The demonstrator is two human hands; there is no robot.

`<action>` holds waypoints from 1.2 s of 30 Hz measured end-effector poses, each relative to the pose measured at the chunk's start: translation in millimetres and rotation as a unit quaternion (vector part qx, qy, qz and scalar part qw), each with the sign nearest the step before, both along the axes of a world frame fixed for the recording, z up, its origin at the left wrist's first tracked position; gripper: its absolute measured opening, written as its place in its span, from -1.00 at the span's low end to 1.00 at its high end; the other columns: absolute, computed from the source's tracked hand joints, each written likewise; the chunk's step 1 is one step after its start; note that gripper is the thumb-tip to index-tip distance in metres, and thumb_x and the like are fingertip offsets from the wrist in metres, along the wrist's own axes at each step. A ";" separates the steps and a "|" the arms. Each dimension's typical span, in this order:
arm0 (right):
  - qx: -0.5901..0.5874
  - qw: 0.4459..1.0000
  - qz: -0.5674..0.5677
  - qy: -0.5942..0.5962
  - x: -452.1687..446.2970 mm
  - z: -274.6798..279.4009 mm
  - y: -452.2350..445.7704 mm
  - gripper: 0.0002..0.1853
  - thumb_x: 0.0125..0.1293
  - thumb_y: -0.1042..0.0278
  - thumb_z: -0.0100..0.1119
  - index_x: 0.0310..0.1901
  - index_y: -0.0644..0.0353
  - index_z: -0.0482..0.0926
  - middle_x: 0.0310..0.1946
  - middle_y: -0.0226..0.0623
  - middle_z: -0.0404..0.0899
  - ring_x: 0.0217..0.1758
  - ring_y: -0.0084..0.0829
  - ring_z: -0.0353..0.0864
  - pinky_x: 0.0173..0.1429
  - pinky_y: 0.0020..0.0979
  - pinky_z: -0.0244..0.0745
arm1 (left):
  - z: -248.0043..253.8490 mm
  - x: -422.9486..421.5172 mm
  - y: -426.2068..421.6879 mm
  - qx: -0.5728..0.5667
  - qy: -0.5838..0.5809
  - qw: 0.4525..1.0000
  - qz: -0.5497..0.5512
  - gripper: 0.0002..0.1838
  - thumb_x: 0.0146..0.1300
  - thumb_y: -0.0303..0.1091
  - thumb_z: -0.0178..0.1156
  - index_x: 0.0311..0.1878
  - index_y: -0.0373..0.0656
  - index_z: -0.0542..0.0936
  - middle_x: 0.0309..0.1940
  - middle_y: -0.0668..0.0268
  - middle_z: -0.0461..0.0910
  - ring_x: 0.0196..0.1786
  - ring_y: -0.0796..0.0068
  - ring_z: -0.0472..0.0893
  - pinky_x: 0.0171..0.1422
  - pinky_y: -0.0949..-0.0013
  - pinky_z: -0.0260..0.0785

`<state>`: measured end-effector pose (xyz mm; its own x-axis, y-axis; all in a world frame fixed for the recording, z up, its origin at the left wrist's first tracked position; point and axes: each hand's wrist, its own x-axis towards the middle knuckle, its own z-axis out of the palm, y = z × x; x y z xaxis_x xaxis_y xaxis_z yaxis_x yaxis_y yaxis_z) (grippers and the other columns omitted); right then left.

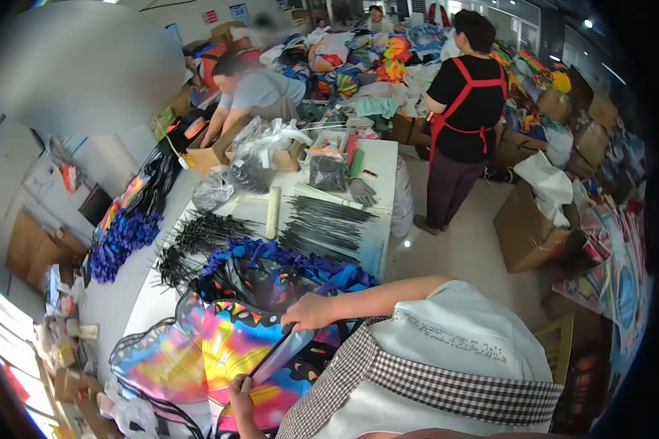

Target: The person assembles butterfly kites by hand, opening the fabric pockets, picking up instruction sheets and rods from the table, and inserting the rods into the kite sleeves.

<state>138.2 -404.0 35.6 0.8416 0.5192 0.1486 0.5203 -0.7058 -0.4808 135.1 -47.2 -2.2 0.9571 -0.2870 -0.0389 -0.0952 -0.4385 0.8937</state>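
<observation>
A butterfly-patterned kite (223, 344) in pink, yellow and blue cloth with dark edges spreads over the near end of the table and toward my lap. My right hand (311, 313) is closed over one end of a thin black rod (271, 356) at the kite's dark border. Lower down, my left hand (241, 395) pinches the rod's other end against the cloth, thumb on top. Bunched blue and purple ribbon (329, 272) lies just beyond my right hand, along with more dark printed cloth.
Black rods (326, 228) and dark fittings (205, 238) lie across the white table (379, 164). A grey glove (362, 192) and boxes with plastic bags stand farther back. One person in a red-strapped apron (465, 110) stands beyond; another leans over a carton (209, 156). An open cardboard box (531, 227) is at right.
</observation>
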 end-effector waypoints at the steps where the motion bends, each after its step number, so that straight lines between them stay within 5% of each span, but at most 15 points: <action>1: 0.002 1.000 -0.008 -0.003 -0.4 -0.4 12.1 -0.66 0.24 0.08 0.18 0.03 -0.06 0.58 -0.26 -0.18 0.66 -0.17 -0.10 0.65 -0.14 -0.09 0.51 | 4.1 1.8 4.8 -0.010 0.021 1.000 -0.008 -0.93 0.25 -0.49 0.17 -0.30 -0.29 0.58 -0.51 0.44 0.45 -0.36 0.59 0.41 -0.23 0.46 0.26; 4: -0.003 0.996 0.086 -0.017 2.8 -0.6 47.9 -0.70 0.31 0.11 0.14 0.05 -0.07 0.56 -0.27 -0.28 0.64 -0.21 -0.14 0.64 -0.19 -0.13 0.51 | 14.3 8.4 18.5 -0.025 0.052 0.998 -0.035 -0.93 0.23 -0.47 0.18 -0.32 -0.27 0.58 -0.50 0.47 0.43 -0.36 0.62 0.39 -0.24 0.47 0.24; 9: -0.029 0.992 0.081 0.092 7.2 12.7 82.4 -0.69 0.34 0.14 0.11 0.09 -0.13 0.56 -0.26 -0.28 0.64 -0.25 -0.13 0.64 -0.21 -0.13 0.51 | 28.7 14.4 31.5 -0.058 0.111 0.988 -0.088 -0.91 0.19 -0.43 0.20 -0.38 -0.24 0.57 -0.52 0.51 0.39 -0.39 0.63 0.37 -0.27 0.47 0.20; 13: 0.059 0.990 0.125 0.014 11.7 -23.1 99.8 -0.66 0.36 0.19 0.11 0.16 -0.16 0.55 -0.34 -0.24 0.63 -0.27 -0.13 0.65 -0.22 -0.14 0.50 | -1.5 25.3 26.5 -0.129 0.145 0.980 -0.041 -0.90 0.17 -0.40 0.15 -0.43 -0.19 0.55 -0.56 0.54 0.34 -0.46 0.66 0.30 -0.34 0.51 0.10; 21: 0.079 0.974 0.126 0.171 37.1 -12.1 122.8 -0.61 0.36 0.30 0.12 0.22 -0.17 0.55 -0.17 -0.23 0.68 -0.27 -0.14 0.65 -0.22 -0.20 0.51 | 5.5 39.9 28.1 -0.163 0.231 0.957 -0.070 -0.89 0.21 -0.36 0.13 -0.38 -0.17 0.55 -0.53 0.55 0.36 -0.46 0.70 0.29 -0.36 0.55 0.06; 25: 0.137 0.938 0.125 0.292 57.0 -21.5 131.4 -0.62 0.37 0.37 0.13 0.20 -0.08 0.58 -0.04 -0.31 0.69 -0.21 -0.34 0.68 -0.12 -0.38 0.51 | 6.0 42.5 39.6 -0.203 0.230 0.951 -0.035 -0.89 0.24 -0.36 0.16 -0.30 -0.19 0.57 -0.48 0.53 0.42 -0.44 0.68 0.33 -0.32 0.57 0.12; 28: 0.311 0.857 0.127 0.392 61.3 -55.8 141.4 -0.63 0.37 0.43 0.14 0.19 0.03 0.59 -0.07 -0.36 0.71 -0.11 -0.57 0.62 0.04 -0.52 0.43 | 24.0 38.0 29.4 -0.235 0.207 0.950 0.010 -0.88 0.24 -0.36 0.18 -0.24 -0.20 0.58 -0.43 0.49 0.47 -0.40 0.67 0.37 -0.28 0.57 0.16; 36: 0.436 0.735 0.084 0.512 54.6 -57.6 151.2 -0.63 0.34 0.44 0.17 0.19 0.14 0.58 -0.08 -0.41 0.69 -0.03 -0.66 0.55 0.13 -0.56 0.37 | -1.1 37.7 27.4 -0.331 0.118 0.935 0.048 -0.84 0.22 -0.38 0.23 -0.19 -0.26 0.59 -0.35 0.43 0.54 -0.33 0.65 0.41 -0.21 0.56 0.21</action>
